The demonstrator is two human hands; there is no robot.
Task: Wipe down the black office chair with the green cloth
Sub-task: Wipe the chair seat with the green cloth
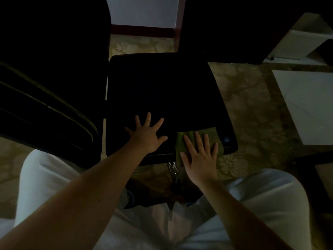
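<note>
Setting: dim furnished room around you, office or home unclear. Evidence: black office chair (pixel 162 91), patterned carpet (pixel 252 109), pale wall (pixel 142 9) with dark-red skirting (pixel 142 31), white cabinet (pixel 297 42).

The crumpled green cloth (pixel 198 141) lies on the black office chair (pixel 162 91) seat's near right corner.
</note>
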